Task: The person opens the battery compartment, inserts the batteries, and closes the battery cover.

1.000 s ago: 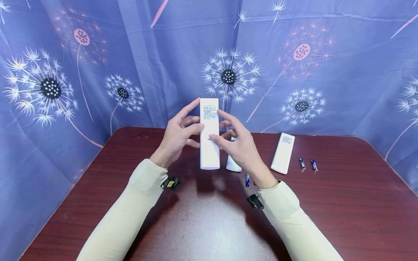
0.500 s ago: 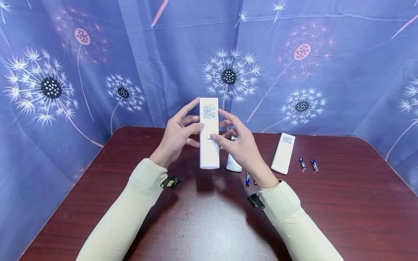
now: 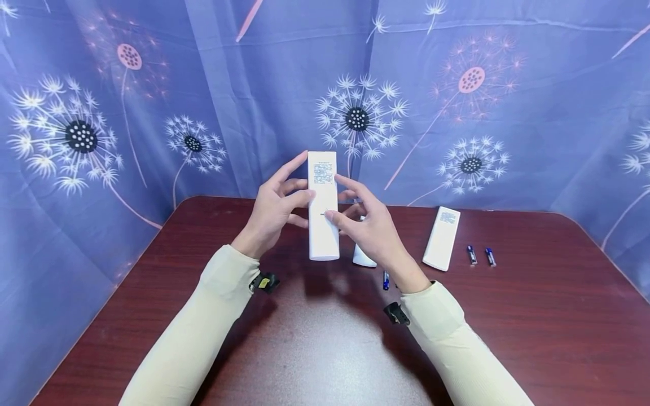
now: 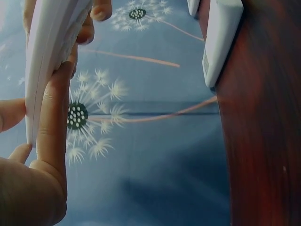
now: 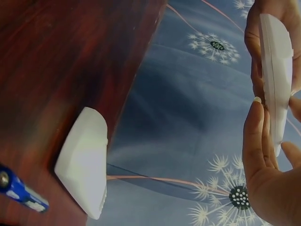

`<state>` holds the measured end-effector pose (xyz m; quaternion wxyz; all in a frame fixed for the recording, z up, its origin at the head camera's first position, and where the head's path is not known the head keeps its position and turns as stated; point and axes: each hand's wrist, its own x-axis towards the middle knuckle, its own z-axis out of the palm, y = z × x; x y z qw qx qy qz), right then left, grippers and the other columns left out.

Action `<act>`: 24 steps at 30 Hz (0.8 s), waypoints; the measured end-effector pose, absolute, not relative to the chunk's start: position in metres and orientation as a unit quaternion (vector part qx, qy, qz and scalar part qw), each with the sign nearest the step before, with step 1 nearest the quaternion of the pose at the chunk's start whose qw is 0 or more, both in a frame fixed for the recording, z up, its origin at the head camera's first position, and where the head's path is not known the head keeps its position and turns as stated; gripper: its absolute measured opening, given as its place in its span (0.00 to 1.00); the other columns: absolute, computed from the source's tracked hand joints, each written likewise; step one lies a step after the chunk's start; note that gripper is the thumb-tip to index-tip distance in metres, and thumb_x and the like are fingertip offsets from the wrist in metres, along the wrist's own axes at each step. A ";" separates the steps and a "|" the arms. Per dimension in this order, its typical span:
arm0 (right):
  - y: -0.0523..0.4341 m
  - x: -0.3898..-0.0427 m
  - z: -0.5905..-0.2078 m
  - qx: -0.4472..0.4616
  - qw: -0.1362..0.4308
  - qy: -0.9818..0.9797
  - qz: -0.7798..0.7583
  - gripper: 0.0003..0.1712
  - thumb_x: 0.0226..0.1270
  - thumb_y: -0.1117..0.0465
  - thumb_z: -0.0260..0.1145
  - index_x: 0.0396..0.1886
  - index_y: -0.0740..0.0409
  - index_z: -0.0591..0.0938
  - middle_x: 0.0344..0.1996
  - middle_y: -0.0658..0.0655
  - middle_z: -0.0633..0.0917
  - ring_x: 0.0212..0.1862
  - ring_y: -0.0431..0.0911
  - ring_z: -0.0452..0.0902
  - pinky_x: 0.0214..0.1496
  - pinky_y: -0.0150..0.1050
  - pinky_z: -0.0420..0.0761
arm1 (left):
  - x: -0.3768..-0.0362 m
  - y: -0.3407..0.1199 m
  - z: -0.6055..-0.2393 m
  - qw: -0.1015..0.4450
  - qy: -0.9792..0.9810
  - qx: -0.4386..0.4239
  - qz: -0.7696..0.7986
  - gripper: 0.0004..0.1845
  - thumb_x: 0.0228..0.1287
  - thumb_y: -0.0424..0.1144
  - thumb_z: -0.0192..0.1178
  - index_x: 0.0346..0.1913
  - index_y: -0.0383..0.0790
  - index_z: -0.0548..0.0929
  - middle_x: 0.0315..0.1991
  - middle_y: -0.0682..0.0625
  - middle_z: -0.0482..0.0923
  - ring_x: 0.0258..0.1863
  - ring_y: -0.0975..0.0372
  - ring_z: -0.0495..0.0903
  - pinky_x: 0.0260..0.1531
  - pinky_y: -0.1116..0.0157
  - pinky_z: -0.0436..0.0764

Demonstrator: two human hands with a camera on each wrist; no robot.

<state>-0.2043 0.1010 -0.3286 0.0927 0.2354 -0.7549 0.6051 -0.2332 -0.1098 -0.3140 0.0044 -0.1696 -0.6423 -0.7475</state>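
Here, both hands pinch a white remote (image 3: pixel 323 206) upright: left hand (image 3: pixel 271 211) at nine o'clock, right hand (image 3: pixel 368 228) at three. It looks light, stiff, smooth; long edges suit gripping.

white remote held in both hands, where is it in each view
Head: white remote upright at centre, between left hand and right hand.
Left wrist: upper left.
Right wrist: upper right.
Shared landmark: dandelion backdrop.

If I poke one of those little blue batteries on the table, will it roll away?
Probably yes: each battery looks round and lies on its side on the smooth table. It likely feels stiff and heavy for its size, and nothing stands nearby to stop it.
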 end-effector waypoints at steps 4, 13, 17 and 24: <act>0.095 -0.206 -0.335 0.243 0.078 -0.749 0.612 0.38 0.71 0.70 0.73 0.78 0.51 0.74 0.52 0.63 0.82 0.37 0.53 0.85 0.37 0.54 0.91 | -0.236 -0.115 -0.315 0.007 -0.647 -0.157 -0.746 0.38 0.73 0.26 0.62 0.80 0.60 0.71 0.54 0.38 0.81 0.38 0.55 0.86 0.23 0.56 0.89; 0.079 -0.214 -0.344 0.234 0.049 -0.742 0.627 0.34 0.72 0.69 0.72 0.76 0.52 0.76 0.52 0.64 0.83 0.35 0.52 0.84 0.34 0.65 0.88 | -0.242 -0.130 -0.321 0.009 -0.661 -0.128 -0.739 0.37 0.74 0.27 0.62 0.81 0.59 0.70 0.55 0.39 0.81 0.38 0.55 0.87 0.23 0.60 0.89; 0.076 -0.220 -0.345 0.224 0.037 -0.739 0.634 0.35 0.73 0.68 0.72 0.77 0.52 0.76 0.51 0.63 0.82 0.35 0.52 0.83 0.33 0.63 0.88 | -0.246 -0.133 -0.324 0.003 -0.668 -0.124 -0.734 0.37 0.75 0.28 0.62 0.81 0.59 0.70 0.56 0.39 0.80 0.39 0.54 0.88 0.24 0.60 0.89; 0.059 -0.233 -0.346 0.197 0.013 -0.755 0.625 0.35 0.73 0.66 0.73 0.77 0.51 0.76 0.51 0.63 0.82 0.37 0.52 0.83 0.30 0.48 0.90 | -0.254 -0.147 -0.329 -0.004 -0.686 -0.093 -0.722 0.35 0.77 0.31 0.62 0.81 0.59 0.71 0.59 0.40 0.81 0.42 0.54 0.88 0.26 0.61 0.89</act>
